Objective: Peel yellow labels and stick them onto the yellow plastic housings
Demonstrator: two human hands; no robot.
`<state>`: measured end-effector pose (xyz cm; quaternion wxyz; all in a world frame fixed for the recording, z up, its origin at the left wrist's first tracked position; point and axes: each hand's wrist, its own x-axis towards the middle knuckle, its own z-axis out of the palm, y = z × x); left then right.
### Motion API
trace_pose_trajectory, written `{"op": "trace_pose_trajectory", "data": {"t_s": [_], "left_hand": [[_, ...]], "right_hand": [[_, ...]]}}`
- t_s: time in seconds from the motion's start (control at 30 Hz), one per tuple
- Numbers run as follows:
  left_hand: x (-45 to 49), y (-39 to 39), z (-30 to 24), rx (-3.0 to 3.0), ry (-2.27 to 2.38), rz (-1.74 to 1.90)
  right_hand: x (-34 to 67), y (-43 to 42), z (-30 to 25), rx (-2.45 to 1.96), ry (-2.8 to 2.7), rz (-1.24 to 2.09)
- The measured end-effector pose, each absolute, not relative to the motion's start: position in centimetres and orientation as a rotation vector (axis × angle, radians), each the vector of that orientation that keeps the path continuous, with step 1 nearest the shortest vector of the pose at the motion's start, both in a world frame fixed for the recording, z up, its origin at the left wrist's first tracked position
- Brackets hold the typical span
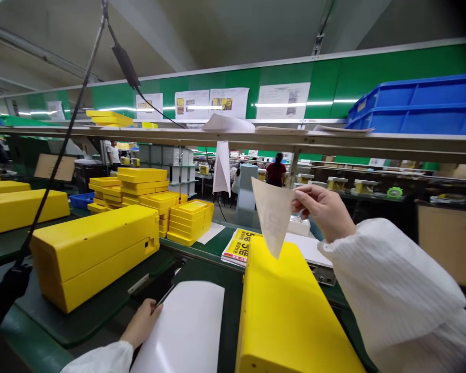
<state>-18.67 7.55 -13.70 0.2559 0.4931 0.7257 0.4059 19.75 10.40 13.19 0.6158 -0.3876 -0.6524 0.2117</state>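
Pinched at its upper right corner, a thin translucent sheet (272, 213) with faint markings hangs from my right hand (321, 208). Its lower tip is over the far end of a long yellow case (291, 311), and I cannot tell if they touch. My left hand (143, 322) is closed on the left edge of a curved white sheet (192, 321), low in front of me. A thin dark edge shows by those fingers; what it is stays unclear. Behind the yellow case lies a stack of printed yellow sheets (236, 243).
Another long yellow case (97, 248) lies on the left, with stacked yellow parts (190, 220) behind it. A black cable (68, 129) hangs at the left. Overhead, a shelf (202, 135) carries a blue crate (419, 106). A person (275, 171) is in the distance.
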Motion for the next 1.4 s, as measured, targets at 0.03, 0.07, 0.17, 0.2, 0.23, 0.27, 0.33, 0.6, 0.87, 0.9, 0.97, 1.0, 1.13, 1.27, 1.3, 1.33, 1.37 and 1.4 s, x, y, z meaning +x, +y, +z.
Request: {"op": "trace_pose_trajectory", "data": {"t_s": [0.03, 0.07, 0.17, 0.2, 0.23, 0.27, 0.33, 0.6, 0.87, 0.9, 0.97, 1.0, 1.13, 1.27, 1.3, 1.33, 1.37, 1.4], "left_hand": [[-18.0, 7.4, -12.6, 1.35, 1.945, 1.114], [-17.1, 7.1, -10.9, 1.353, 1.877, 1.137], [-12.9, 4.9, -4.4, 1.237, 1.396, 1.209], [-11.3, 4.0, -2.2, 1.176, 1.208, 1.203], [-9.7, 3.2, -0.3, 1.133, 1.037, 1.2], [-8.3, 2.5, 1.3, 1.085, 0.913, 1.22], [-6.0, 1.8, 3.3, 1.025, 0.752, 1.273], [0.0, 4.4, 2.8, 1.305, 0.85, 1.375], [4.3, 6.8, 2.9, 1.364, 0.736, 1.588], [4.5, 7.0, 2.8, 1.356, 0.728, 1.591], [4.7, 7.6, 2.7, 1.341, 0.737, 1.555], [4.7, 7.9, 2.6, 1.332, 0.751, 1.53], [4.1, 9.2, 2.2, 1.239, 0.771, 1.396], [3.5, 10.3, 1.7, 1.159, 0.846, 1.23], [3.5, 10.4, 1.6, 1.15, 0.857, 1.2], [3.4, 10.5, 1.5, 1.144, 0.866, 1.182], [3.4, 10.5, 1.4, 1.149, 0.878, 1.173], [3.3, 10.4, 1.3, 1.161, 0.893, 1.174]], "right_hand": [[19.9, 9.7, 13.0, -0.857, -1.537, 0.465], [20.0, 8.8, 12.6, -0.814, -1.584, 0.423], [20.4, 5.7, 11.0, -0.703, -1.779, 0.119], [20.5, 4.6, 10.3, -0.663, -1.854, -0.036], [20.7, 3.5, 9.4, -0.618, -1.924, -0.193], [20.9, 2.6, 8.5, -0.581, -1.989, -0.334], [21.5, 1.3, 6.6, -0.535, -2.089, -0.538], [24.1, 1.1, 2.3, -0.598, -2.079, -0.644], [25.4, 2.6, 0.8, -0.938, -1.517, -0.104], [25.5, 3.0, 0.6, -0.953, -1.415, 0.031], [25.5, 4.0, 0.5, -0.969, -1.23, 0.31], [25.5, 4.4, 0.5, -0.973, -1.155, 0.446], [25.5, 5.6, 0.8, -0.988, -1.017, 0.882], [25.3, 6.2, 0.7, -1.065, -1.014, 1.061], [25.2, 6.2, 0.6, -1.093, -1.026, 1.073], [25.2, 6.2, 0.6, -1.126, -1.04, 1.079], [25.1, 6.2, 0.5, -1.163, -1.057, 1.08], [25.1, 6.1, 0.3, -1.188, -1.08, 1.077]]}}
